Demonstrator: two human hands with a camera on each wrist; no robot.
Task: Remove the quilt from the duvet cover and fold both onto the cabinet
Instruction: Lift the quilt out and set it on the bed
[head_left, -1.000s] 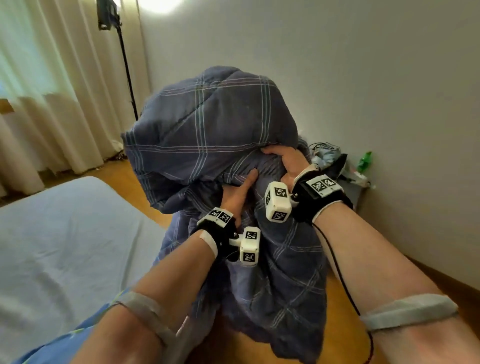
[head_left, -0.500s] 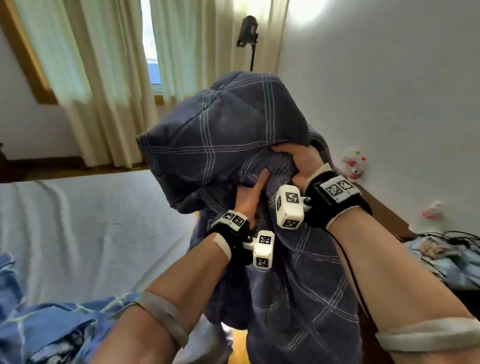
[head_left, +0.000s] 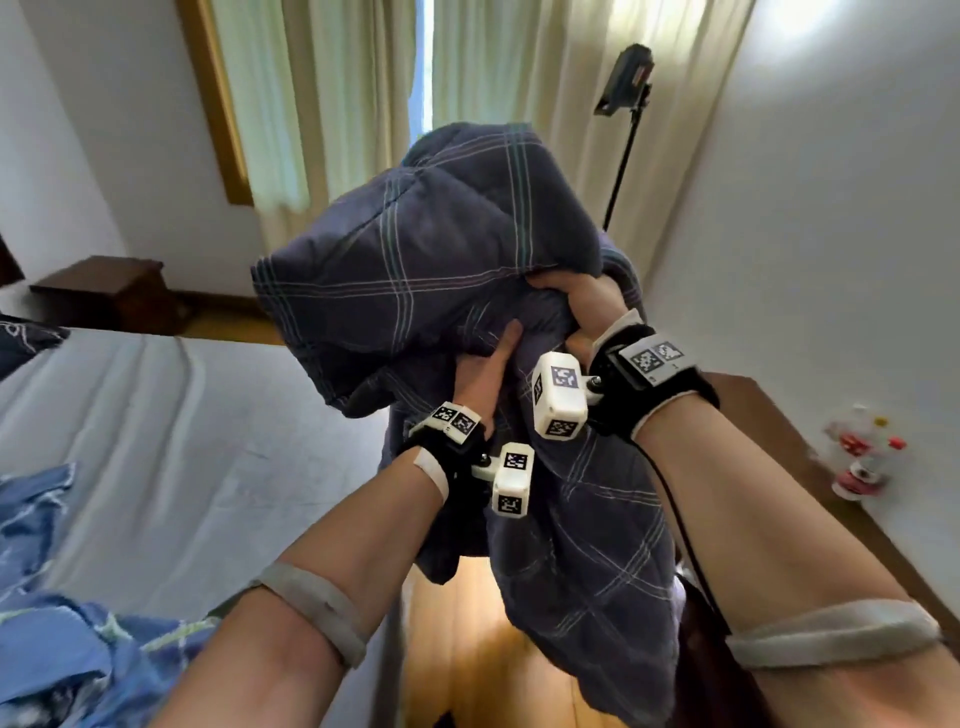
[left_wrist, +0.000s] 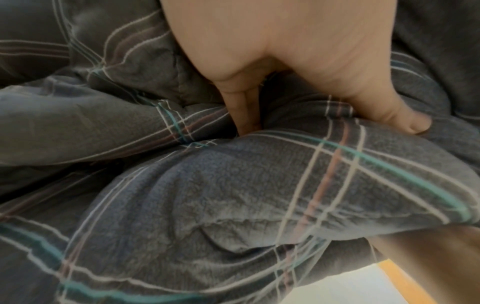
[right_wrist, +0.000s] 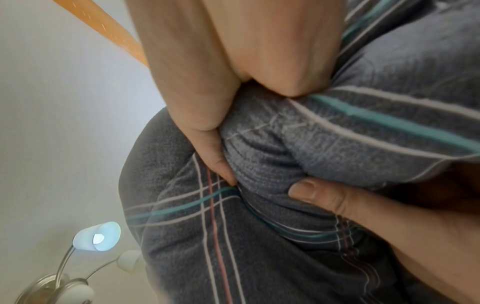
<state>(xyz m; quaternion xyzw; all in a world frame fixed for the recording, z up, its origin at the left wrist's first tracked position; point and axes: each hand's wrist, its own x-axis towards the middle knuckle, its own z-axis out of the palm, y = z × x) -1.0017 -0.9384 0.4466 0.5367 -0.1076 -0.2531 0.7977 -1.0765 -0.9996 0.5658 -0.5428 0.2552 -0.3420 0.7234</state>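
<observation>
I hold a bunched dark grey-blue plaid quilt (head_left: 415, 270) up at chest height, its lower part hanging toward the floor. My right hand (head_left: 576, 301) grips a thick bunch of it near the top; in the right wrist view the thumb and fingers of this hand (right_wrist: 265, 183) curl round a wad of the quilt (right_wrist: 337, 133). My left hand (head_left: 485, 374) sits just below, and in the left wrist view this hand (left_wrist: 311, 98) pinches a fold of the quilt (left_wrist: 233, 195). A crumpled light blue cover (head_left: 62, 623) lies on the bed at lower left. The dark wooden cabinet (head_left: 769, 415) stands by the right wall.
The bed (head_left: 156, 441) with a pale sheet fills the left. A strip of wooden floor (head_left: 493, 649) runs between bed and cabinet. Small bottles (head_left: 862, 457) stand on the cabinet. A camera on a tripod (head_left: 626, 78) stands by the curtains; a nightstand (head_left: 104, 291) is far left.
The view has swung left, from the bare wall to the window, curtains and bed. Both hands keep the same hold on the quilt, still raised in front of me.
</observation>
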